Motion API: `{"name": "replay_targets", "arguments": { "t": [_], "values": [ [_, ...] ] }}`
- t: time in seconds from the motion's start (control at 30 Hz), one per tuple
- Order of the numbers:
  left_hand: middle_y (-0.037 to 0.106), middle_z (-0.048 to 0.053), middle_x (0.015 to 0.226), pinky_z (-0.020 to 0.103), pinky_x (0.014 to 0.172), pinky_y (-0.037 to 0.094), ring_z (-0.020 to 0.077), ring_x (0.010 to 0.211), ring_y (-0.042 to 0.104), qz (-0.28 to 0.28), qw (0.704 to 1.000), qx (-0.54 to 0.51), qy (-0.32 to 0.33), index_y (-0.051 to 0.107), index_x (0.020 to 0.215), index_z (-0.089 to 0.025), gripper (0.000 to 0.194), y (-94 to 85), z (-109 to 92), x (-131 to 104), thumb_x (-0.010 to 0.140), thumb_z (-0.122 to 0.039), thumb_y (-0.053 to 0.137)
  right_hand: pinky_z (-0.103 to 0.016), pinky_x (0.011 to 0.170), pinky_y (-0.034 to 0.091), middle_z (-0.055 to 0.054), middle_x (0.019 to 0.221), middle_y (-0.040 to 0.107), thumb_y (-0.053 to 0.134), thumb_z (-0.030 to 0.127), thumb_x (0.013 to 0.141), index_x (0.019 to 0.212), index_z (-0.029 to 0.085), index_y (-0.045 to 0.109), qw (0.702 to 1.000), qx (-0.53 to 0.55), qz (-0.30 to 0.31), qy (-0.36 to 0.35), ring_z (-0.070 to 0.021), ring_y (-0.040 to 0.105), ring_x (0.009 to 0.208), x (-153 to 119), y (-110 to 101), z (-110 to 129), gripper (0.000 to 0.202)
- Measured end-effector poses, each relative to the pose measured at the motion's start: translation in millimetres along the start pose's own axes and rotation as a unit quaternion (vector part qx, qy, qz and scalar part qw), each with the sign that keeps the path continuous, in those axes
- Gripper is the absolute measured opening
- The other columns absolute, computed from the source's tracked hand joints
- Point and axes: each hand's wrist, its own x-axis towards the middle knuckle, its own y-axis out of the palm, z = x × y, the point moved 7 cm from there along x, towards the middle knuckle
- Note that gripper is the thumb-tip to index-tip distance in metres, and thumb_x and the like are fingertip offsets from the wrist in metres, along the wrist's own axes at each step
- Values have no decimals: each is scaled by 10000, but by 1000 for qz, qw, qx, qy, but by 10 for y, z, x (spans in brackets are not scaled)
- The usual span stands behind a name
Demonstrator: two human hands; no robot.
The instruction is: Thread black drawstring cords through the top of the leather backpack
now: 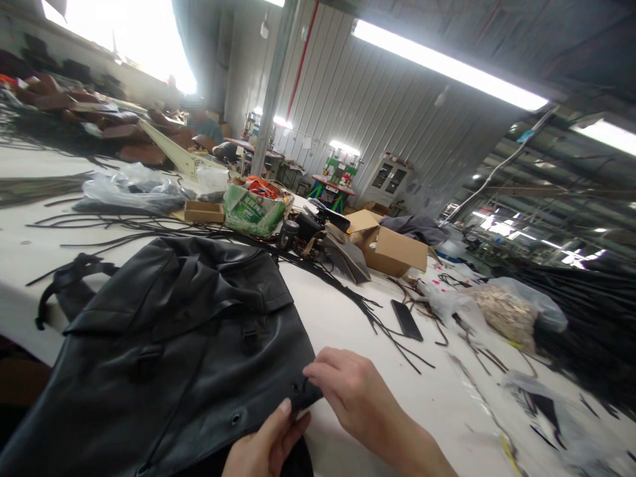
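Note:
A black leather-look backpack [199,358] lies on the white table in front of me, with straps, buckles and a row of metal eyelets [235,419] along its near edge. My left hand [271,440] grips that edge, thumb on top and fingers curled underneath. Close beside it, at the bag's right corner, my right hand [355,387] is closed in a pinch next to an eyelet. What sits between its fingertips is too small and dark to make out.
Black cords [342,285] run across the white table [447,417] behind the bag. Beyond them stand a green box [256,212] and an open cardboard carton [397,252]. A phone [406,320] lies to the right, near plastic bags [507,305] and a dark heap of strips [586,331].

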Motion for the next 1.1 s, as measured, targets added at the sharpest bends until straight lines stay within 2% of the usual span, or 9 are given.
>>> {"name": "replay_targets", "arguments": {
  "t": [0.2,0.3,0.43,0.53,0.67,0.73,0.83,1.0,1.1],
  "values": [
    [875,220,1144,584,1249,616,312,1045,869,-15,997,-47,-60,878,971,4,130,114,-21,-66,900,8,769,-353,779,417,-24,1070,700,505,114,1153,1224,242,703,998,-5,-64,-15,-214,655,900,2,-9,34,246],
    [869,231,1162,508,1198,673,328,1116,857,37,995,-57,-78,879,1004,21,152,121,6,-41,891,-74,843,-357,777,422,-34,1076,712,496,78,1136,1233,230,701,996,-8,-81,-28,-217,668,918,-12,34,71,273],
    [883,189,1080,485,1209,673,350,1188,838,82,994,-41,-66,894,889,-35,231,86,16,-15,773,-209,994,-379,761,410,-37,1049,712,491,72,1128,1201,216,700,996,-34,-72,-37,-226,657,891,-37,115,103,264],
    [882,164,1090,528,1267,629,404,1306,789,99,994,37,-20,900,847,-84,277,124,-55,-58,731,-312,1005,-386,772,416,-44,1059,704,448,83,1136,1195,206,684,997,-28,-53,-49,-229,647,906,-54,135,112,273],
    [883,86,1172,560,1273,609,414,1358,761,102,987,117,29,889,836,-201,213,169,-157,-120,677,-297,994,-384,823,440,-49,1111,695,431,70,1091,1186,212,672,998,14,-29,-53,-234,640,966,-32,170,78,296],
    [891,91,1099,519,1192,665,380,1202,827,94,977,189,34,884,880,-209,267,171,-175,-117,701,-376,992,-386,834,438,-43,1103,688,459,60,1058,1140,216,673,999,24,-23,-40,-236,634,971,-2,228,40,277],
    [872,103,904,414,895,740,309,875,849,52,950,305,51,857,913,-186,411,172,-205,-80,778,-566,931,-388,836,439,-37,1087,688,472,65,1081,1109,220,673,999,29,-34,-30,-232,637,970,36,306,5,256],
    [737,51,639,277,562,557,184,528,663,37,921,386,38,788,803,-168,573,246,-171,-97,810,-739,829,-404,898,498,-52,1147,712,492,73,1132,1220,231,706,996,47,-70,-34,-239,650,1031,-19,227,38,279],
    [656,29,554,239,519,475,140,487,587,11,920,389,43,725,713,-161,602,141,-259,-242,764,-748,850,-425,952,547,-99,1241,728,551,67,1125,1350,193,686,985,2,-160,-56,-257,676,1110,-182,170,179,291]
  ]
}}
